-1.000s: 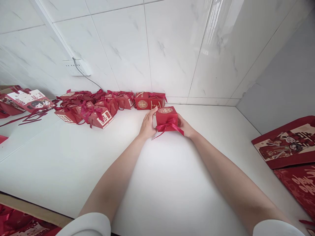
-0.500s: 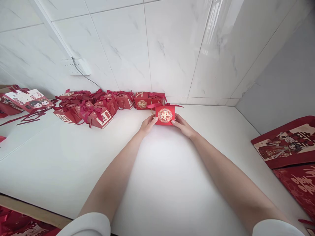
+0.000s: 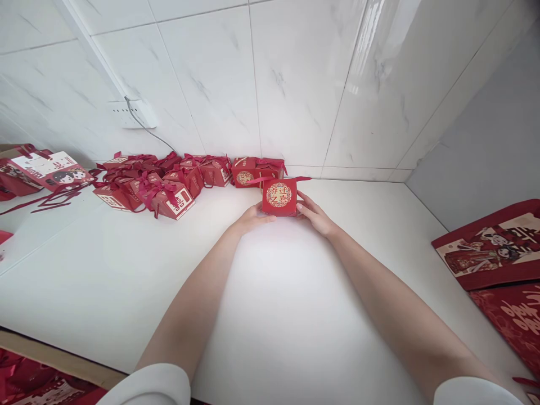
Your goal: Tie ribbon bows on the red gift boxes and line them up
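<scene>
Red gift box (image 3: pixel 279 197), its gold-patterned face turned toward the camera, is stood on the white counter (image 3: pixel 295 315) near the tiled wall (image 3: pixel 295 84). It is pinched from both sides: the left hand (image 3: pixel 252 217) is pressed at its lower left corner, the right hand (image 3: pixel 314 216) against its right edge. A row of ribboned red boxes (image 3: pixel 169 185) is lined up just behind it and to the left.

Both forearms reached toward frame centre; left grip (image 3: pixel 250 218) and right grip (image 3: pixel 315 216) faced each other, fingers loosely extended.
</scene>
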Tool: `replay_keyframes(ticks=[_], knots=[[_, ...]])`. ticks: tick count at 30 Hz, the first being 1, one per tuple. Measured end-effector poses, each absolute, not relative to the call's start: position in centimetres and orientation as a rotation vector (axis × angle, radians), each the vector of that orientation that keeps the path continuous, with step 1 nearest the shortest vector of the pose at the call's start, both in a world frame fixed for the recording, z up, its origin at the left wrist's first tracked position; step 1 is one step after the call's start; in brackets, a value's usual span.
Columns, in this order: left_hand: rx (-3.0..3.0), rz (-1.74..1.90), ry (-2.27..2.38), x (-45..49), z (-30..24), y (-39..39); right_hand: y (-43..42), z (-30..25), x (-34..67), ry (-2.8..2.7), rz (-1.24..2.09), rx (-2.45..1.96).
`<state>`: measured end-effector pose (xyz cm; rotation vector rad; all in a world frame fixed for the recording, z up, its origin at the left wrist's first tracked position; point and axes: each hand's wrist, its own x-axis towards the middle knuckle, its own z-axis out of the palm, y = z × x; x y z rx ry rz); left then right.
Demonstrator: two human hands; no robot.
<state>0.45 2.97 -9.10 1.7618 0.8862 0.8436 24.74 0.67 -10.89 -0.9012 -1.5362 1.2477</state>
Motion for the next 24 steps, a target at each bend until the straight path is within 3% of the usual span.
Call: replay_keyframes(ticks=[7, 16, 24], knots=[[1.679, 0.890, 1.068, 1.16, -9.84, 3.10, 0.78, -11.03, 24.68, -1.499, 1.308, -0.922], [1.651, 1.075, 0.973, 0.73, -9.36, 3.12, 0.56, -10.60, 24.79, -1.559, 1.345, -0.850], [1.617, 1.022, 0.923, 0.38, -8.99, 3.06, 0.32, -10.56, 24.83, -1.523, 1.296, -0.878]])
